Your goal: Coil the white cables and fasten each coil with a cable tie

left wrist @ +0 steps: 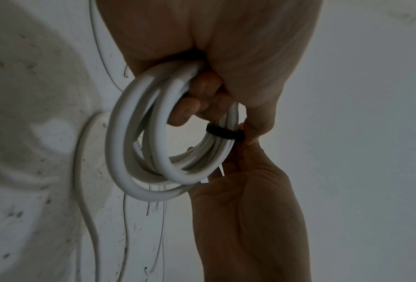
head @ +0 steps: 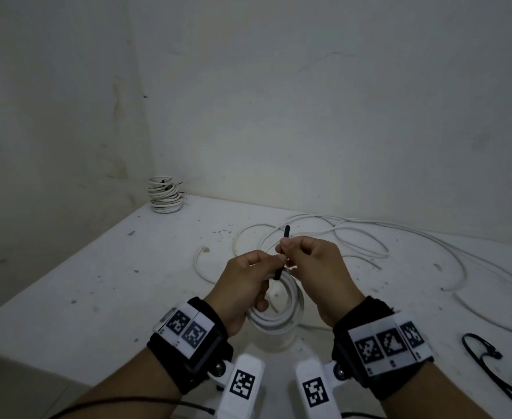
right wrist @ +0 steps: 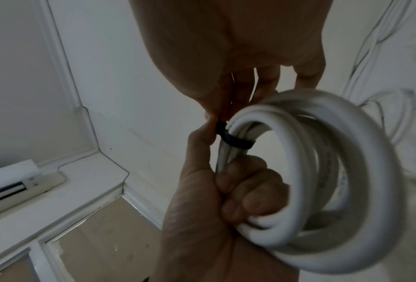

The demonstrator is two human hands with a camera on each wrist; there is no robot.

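Note:
A white cable coil [head: 275, 317] hangs above the table, gripped by my left hand [head: 248, 279], whose fingers curl through the loops. A black cable tie [head: 281, 255] wraps one side of the coil, its tail sticking up. My right hand [head: 307, 261] pinches the tie beside the left thumb. The left wrist view shows the tie [left wrist: 223, 134] banding the coil [left wrist: 139, 145], with left fingers [left wrist: 197, 99] inside it. In the right wrist view the right fingertips [right wrist: 214, 114] pinch the tie [right wrist: 235, 142] at the coil [right wrist: 346, 171].
Several tied coils [head: 164, 195] are stacked in the back left corner of the white table [head: 97, 282]. Loose white cables [head: 354, 237] sprawl behind and to the right of my hands. Spare black cable ties [head: 490, 361] lie at the front right. Walls stand close behind.

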